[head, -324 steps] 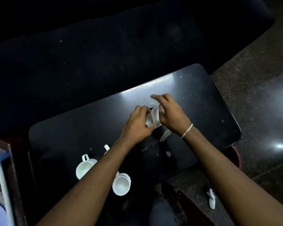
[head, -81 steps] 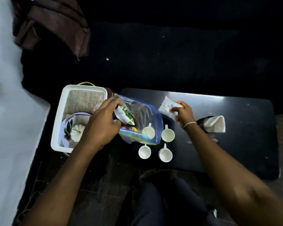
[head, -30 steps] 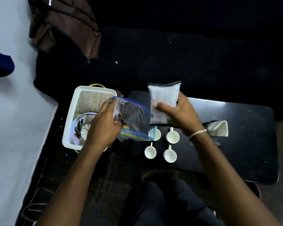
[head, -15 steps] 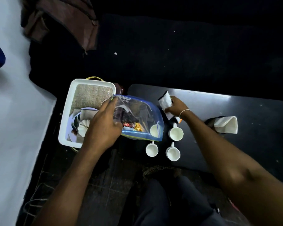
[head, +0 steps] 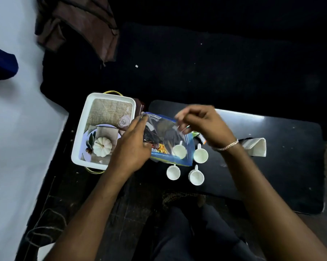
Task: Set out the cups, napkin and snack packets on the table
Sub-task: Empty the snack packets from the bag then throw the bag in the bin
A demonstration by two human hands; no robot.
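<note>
The step in hand looks to be taking snack packets out of the clear blue-edged plastic zip bag (head: 170, 140), which lies over the left end of the dark rectangular table (head: 290, 147). The left hand (head: 132, 147) grips the bag's mouth edge on its left side. The right hand (head: 202, 125) hovers at the bag's opening, blurred, fingers loosely curled; whether it holds anything I cannot tell. Coloured snack packets (head: 158, 146) show inside the bag, and one orange-edged packet (head: 203, 140) lies just right of the bag under the right wrist. Four small white handled cups (head: 200, 155) stand at the bag's lower right corner, one seen through the plastic. The folded white napkin (head: 256, 149) sits well right of the bag. The next move likely calls for reaching in without knocking the cups, which crowd the opening. A white rectangular printed tray (head: 78, 147) sits just left of the bag.
</note>
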